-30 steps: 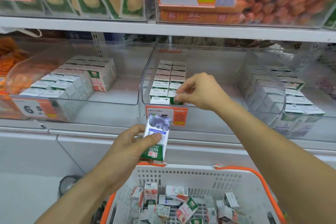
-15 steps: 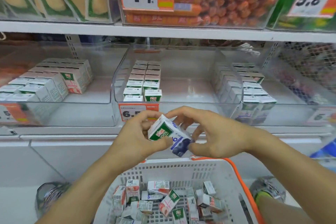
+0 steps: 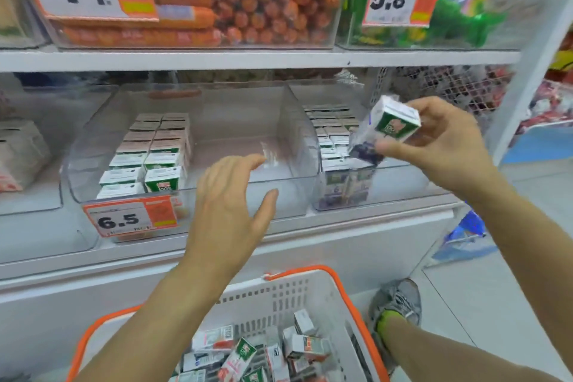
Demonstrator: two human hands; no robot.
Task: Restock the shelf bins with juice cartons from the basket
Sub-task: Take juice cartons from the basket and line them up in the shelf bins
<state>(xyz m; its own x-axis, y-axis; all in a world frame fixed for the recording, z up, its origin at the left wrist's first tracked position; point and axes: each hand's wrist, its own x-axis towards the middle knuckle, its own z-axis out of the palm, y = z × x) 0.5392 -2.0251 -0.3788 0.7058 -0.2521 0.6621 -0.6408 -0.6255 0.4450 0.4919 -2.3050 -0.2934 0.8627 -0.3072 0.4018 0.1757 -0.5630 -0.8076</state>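
Blue-white carton in right grip

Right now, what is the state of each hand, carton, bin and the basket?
Right hand: grips a carton.
Held carton: tilted, in the air above the right bin.
Left hand: fingers relaxed, holds nothing.
Middle bin: partly filled, two rows at its left side.
Right bin: partly filled.
Basket: holds loose cartons lying in disorder.
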